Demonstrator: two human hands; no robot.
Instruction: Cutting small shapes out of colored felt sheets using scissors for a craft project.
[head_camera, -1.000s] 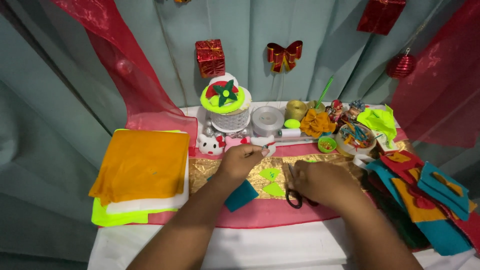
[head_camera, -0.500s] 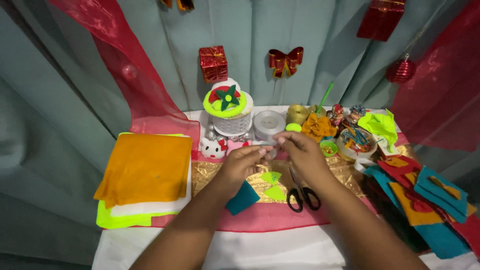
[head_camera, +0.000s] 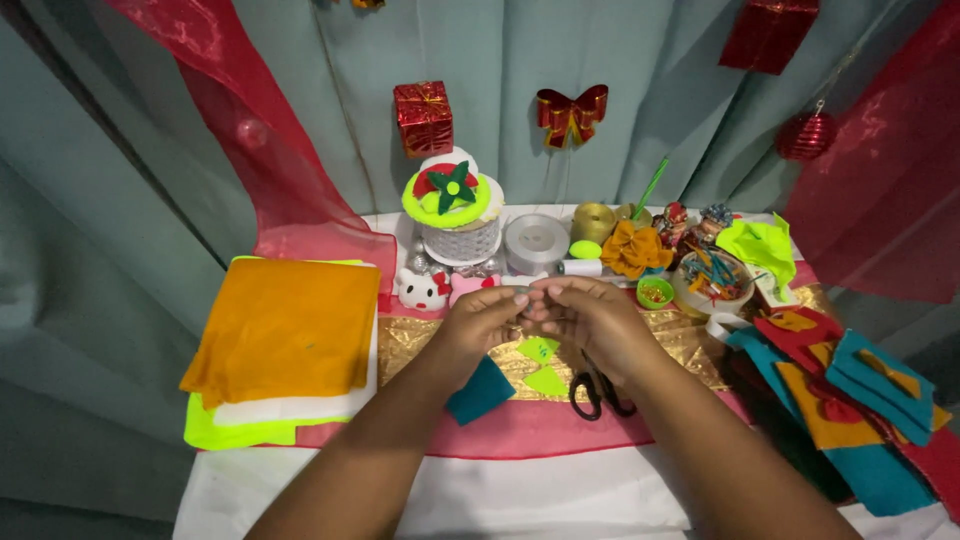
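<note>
Overhead, a craft table (head_camera: 300, 490) is seen, covered in white, with a red cloth (head_camera: 540, 430) and a gold fabric strip (head_camera: 410, 340) laid across the middle. At the left a stack of felt sheets (head_camera: 285, 330) is piled, orange on top, white and neon yellow below. At the right a loose heap of teal, red and orange felt pieces (head_camera: 850, 400) is spread toward the table edge. Behind, a white basket topped with a green and red felt flower (head_camera: 453, 190) is set, and just beside it a roll of clear tape (head_camera: 535, 243).

The left hand (head_camera: 480, 325) and the right hand (head_camera: 590, 320) are brought together above the gold strip, fingertips touching. Something small is pinched between them; what it is cannot be told, as it is hidden by the fingers. Both hands are curled closed at the tips.

Below the right hand, black-handled scissors (head_camera: 597, 388) are laid on the red cloth, untouched. Just beside them, two lime-green felt cut-outs (head_camera: 542, 365) are lying on the gold strip, under the joined hands. A teal felt piece (head_camera: 480, 390) is lying partly under the left wrist.

Smaller still: a cat-shaped white figurine (head_camera: 422, 290) near the basket, a yellow ribbon spool (head_camera: 594, 220), an orange fabric bow (head_camera: 636, 250), a small green cup of beads (head_camera: 655, 292).
</note>
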